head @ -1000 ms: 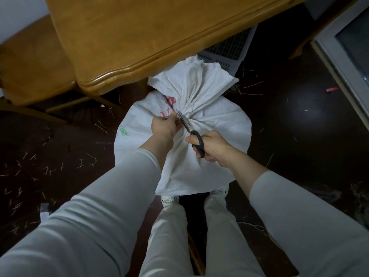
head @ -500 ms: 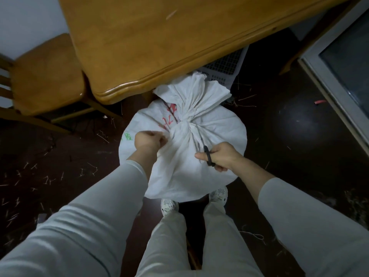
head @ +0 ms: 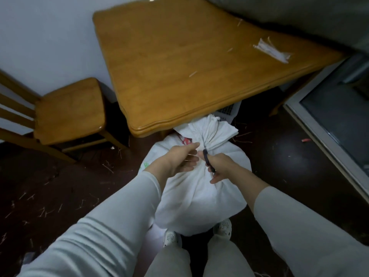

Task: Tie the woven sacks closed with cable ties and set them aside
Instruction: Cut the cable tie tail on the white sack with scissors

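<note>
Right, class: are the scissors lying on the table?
No, the right hand grips the scissors at the tied neck of the sack.

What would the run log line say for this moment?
sack: neck gathered, on floor | left hand: fingers straight, near neck | right hand: grips scissors, blades at neck

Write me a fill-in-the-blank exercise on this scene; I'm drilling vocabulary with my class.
The right hand grips black-handled ___.
The white sack stands on the ___ between the person's shoes.
A bundle of white cable ties lies on the wooden ___.
Missing: scissors; floor; table.
</note>
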A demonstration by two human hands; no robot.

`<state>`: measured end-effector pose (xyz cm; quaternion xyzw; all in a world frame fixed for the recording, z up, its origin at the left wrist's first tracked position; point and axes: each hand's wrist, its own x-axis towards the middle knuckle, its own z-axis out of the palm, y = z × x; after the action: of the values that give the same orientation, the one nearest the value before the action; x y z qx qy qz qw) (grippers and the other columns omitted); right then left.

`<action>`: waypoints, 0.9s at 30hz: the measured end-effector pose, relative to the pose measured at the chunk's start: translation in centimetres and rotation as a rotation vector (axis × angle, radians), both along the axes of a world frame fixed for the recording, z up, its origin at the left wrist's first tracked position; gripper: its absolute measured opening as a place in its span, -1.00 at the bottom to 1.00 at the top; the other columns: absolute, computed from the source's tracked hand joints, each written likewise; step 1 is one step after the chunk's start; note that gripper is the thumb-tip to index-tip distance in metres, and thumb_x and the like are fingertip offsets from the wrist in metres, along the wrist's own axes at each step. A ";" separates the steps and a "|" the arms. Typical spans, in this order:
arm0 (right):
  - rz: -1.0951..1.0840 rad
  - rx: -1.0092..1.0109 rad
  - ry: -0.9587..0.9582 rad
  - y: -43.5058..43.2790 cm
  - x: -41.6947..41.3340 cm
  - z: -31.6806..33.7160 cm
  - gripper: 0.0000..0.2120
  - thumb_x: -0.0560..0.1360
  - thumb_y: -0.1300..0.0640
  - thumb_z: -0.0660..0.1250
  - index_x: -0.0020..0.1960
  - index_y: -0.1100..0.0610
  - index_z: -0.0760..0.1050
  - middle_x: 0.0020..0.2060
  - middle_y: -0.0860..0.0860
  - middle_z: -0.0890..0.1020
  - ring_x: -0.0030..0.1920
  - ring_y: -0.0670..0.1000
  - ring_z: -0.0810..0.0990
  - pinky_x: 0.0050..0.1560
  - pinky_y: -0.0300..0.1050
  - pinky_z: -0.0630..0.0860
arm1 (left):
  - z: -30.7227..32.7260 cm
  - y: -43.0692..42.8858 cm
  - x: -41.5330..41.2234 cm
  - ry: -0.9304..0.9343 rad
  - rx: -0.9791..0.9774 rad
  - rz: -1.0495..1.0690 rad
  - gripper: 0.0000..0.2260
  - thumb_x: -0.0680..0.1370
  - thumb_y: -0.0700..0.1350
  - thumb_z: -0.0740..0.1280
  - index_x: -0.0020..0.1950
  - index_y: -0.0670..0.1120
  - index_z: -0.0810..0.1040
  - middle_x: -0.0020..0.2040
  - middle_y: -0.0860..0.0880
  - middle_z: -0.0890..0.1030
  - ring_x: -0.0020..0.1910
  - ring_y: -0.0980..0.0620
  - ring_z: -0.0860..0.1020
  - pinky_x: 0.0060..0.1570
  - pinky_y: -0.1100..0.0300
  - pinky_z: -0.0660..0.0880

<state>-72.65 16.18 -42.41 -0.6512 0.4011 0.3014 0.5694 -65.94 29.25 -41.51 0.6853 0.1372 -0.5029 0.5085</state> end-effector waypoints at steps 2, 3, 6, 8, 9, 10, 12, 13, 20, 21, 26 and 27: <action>0.032 -0.157 -0.106 0.2 1.0 0.6 -0.56 0.42 -0.20 0.36 -0.21 0.20 0.45 -0.31 0.07 0.50 -0.33 0.07 0.53 -0.35 -0.10 0.58 | 0.9 -1.1 1.1 -0.008 -0.057 -0.024 -0.65 0.44 0.20 0.34 -0.03 -0.08 0.55 -0.21 -0.03 0.58 -0.13 -0.02 0.56 -0.13 0.16 0.54; 0.061 -0.247 -0.180 0.0 1.5 1.0 -0.61 0.43 -0.16 0.36 -0.30 0.16 0.44 -0.37 0.06 0.50 -0.37 0.05 0.53 -0.39 -0.13 0.55 | 1.5 -1.7 1.5 -0.020 -0.072 -0.034 -0.66 0.45 0.19 0.33 -0.05 -0.07 0.56 -0.27 -0.01 0.57 -0.13 -0.02 0.56 -0.12 0.16 0.53; 0.046 -0.513 -0.363 -1.7 3.2 2.1 -0.60 0.41 -0.07 0.41 -0.45 0.14 0.40 -0.54 0.03 0.38 -0.48 -0.02 0.39 -0.39 -0.16 0.35 | 2.8 -3.4 3.4 -0.103 -0.079 -0.064 -0.70 0.47 0.17 0.31 -0.14 -0.07 0.56 -0.28 0.00 0.57 -0.20 -0.01 0.54 -0.22 0.21 0.47; -0.010 -0.653 -0.429 -3.7 4.4 2.6 -0.56 0.39 -0.03 0.44 -0.48 0.17 0.34 -0.56 0.04 0.33 -0.49 -0.01 0.34 -0.38 -0.12 0.23 | 3.3 -4.6 4.7 -0.173 -0.054 -0.048 -0.68 0.48 0.13 0.32 -0.05 -0.13 0.55 -0.17 -0.06 0.61 -0.19 -0.02 0.54 -0.26 0.22 0.44; -0.047 -0.687 -0.440 -4.8 5.1 2.7 -0.60 0.39 -0.01 0.45 -0.45 0.19 0.38 -0.54 0.05 0.37 -0.46 0.01 0.37 -0.39 -0.13 0.22 | 3.6 -5.2 5.4 -0.204 -0.039 -0.039 -0.67 0.49 0.11 0.33 -0.01 -0.16 0.54 -0.13 -0.09 0.61 -0.18 -0.03 0.54 -0.26 0.22 0.43; -0.075 -0.712 -0.445 -6.1 5.9 2.7 -0.65 0.40 0.02 0.44 -0.40 0.21 0.42 -0.50 0.07 0.41 -0.42 0.03 0.41 -0.41 -0.14 0.23 | 3.7 -6.0 6.1 -0.236 -0.021 -0.046 -0.67 0.49 0.09 0.33 0.02 -0.18 0.54 -0.11 -0.10 0.61 -0.18 -0.03 0.54 -0.26 0.22 0.42; -0.092 -0.745 -0.425 -9.1 7.8 2.6 -0.68 0.46 0.08 0.39 -0.37 0.20 0.40 -0.44 0.07 0.43 -0.34 0.07 0.44 -0.43 -0.17 0.23 | 3.9 -7.8 7.6 -0.297 0.016 -0.086 -0.66 0.49 0.05 0.34 0.06 -0.21 0.56 -0.12 -0.10 0.59 -0.21 -0.02 0.52 -0.27 0.23 0.40; -0.088 -0.754 -0.409 -10.6 8.9 2.5 -0.67 0.49 0.08 0.36 -0.37 0.17 0.36 -0.44 0.06 0.42 -0.32 0.07 0.44 -0.42 -0.18 0.23 | 3.8 -8.9 8.4 -0.326 0.036 -0.116 -0.68 0.49 0.02 0.34 0.04 -0.23 0.57 -0.14 -0.10 0.57 -0.22 -0.03 0.49 -0.29 0.23 0.38; 0.096 -0.841 -0.305 -21.2 15.5 1.1 -0.74 0.46 0.04 0.39 -0.21 0.19 0.41 -0.45 0.03 0.34 -0.43 0.04 0.36 -0.52 -0.20 0.16 | 1.8 -17.8 12.7 -0.527 0.263 -0.301 -0.80 0.52 -0.08 0.33 -0.29 -0.11 0.47 -0.22 -0.08 0.52 -0.19 -0.04 0.48 -0.17 0.16 0.41; 0.132 -0.860 -0.305 -22.4 16.4 0.9 -0.76 0.46 0.04 0.39 -0.17 0.21 0.44 -0.44 0.05 0.37 -0.44 0.03 0.35 -0.53 -0.20 0.17 | 1.4 -18.9 13.2 -0.554 0.291 -0.322 -0.78 0.52 -0.09 0.31 -0.32 -0.08 0.46 -0.23 -0.06 0.52 -0.17 -0.04 0.47 -0.16 0.17 0.40; 0.297 -0.907 -0.338 -25.7 20.3 -0.1 -0.75 0.51 0.07 0.32 0.01 0.27 0.53 -0.34 0.08 0.46 -0.37 0.08 0.42 -0.43 -0.14 0.33 | 0.3 -22.4 15.2 -0.650 0.370 -0.294 -0.85 0.54 -0.11 0.29 0.00 -0.14 0.60 -0.09 -0.12 0.58 -0.03 -0.12 0.54 -0.15 0.19 0.37; 0.325 -0.914 -0.340 -25.9 20.8 -0.4 -0.76 0.52 0.06 0.32 -0.03 0.27 0.52 -0.27 0.10 0.50 -0.32 0.10 0.44 -0.39 -0.11 0.35 | 0.1 -22.8 15.3 -0.664 0.383 -0.271 -0.81 0.54 -0.12 0.29 0.07 -0.15 0.60 0.00 -0.14 0.60 0.05 -0.13 0.55 -0.11 0.20 0.37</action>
<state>-51.85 -9.77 -42.82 -0.9273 0.2874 0.0696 0.2295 -50.61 6.46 -41.38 0.9046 -0.0348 -0.2822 0.3174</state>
